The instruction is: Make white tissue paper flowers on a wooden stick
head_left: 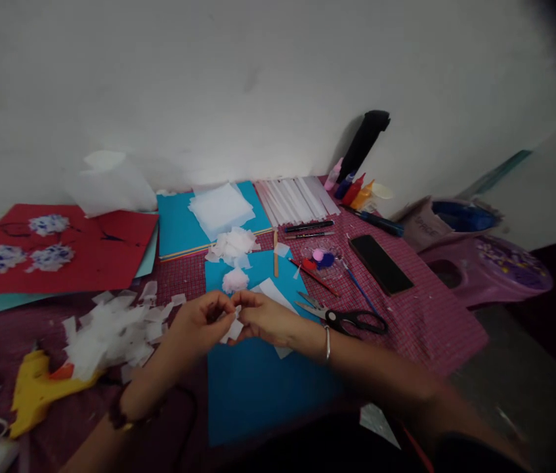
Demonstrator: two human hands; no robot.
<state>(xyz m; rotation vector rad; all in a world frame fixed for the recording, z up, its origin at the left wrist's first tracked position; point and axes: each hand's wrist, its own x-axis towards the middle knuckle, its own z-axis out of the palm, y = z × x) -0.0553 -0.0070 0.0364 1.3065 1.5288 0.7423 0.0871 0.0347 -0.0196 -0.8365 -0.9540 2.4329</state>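
Between my left hand (209,322) and my right hand (262,318) is a small piece of white tissue paper (232,332). Both hands pinch it, fingertips nearly meeting, over a blue sheet (258,387). Just beyond my fingers sits a pale pink crumpled paper puff (235,280). Behind that lies a loose heap of white paper squares (234,246). A white paper strip (278,295) lies partly under my right hand. Black-handled scissors (346,318) rest open beside my right wrist. Left of my left hand spreads a larger pile of white paper pieces (115,328).
A yellow glue gun (36,391) lies at left, below a red sheet (110,253) with blue-and-white paper flowers. At right are a paint palette (339,261), a phone (380,264) and paint bottles (354,190). A pink stool (494,269) stands beyond the table edge.
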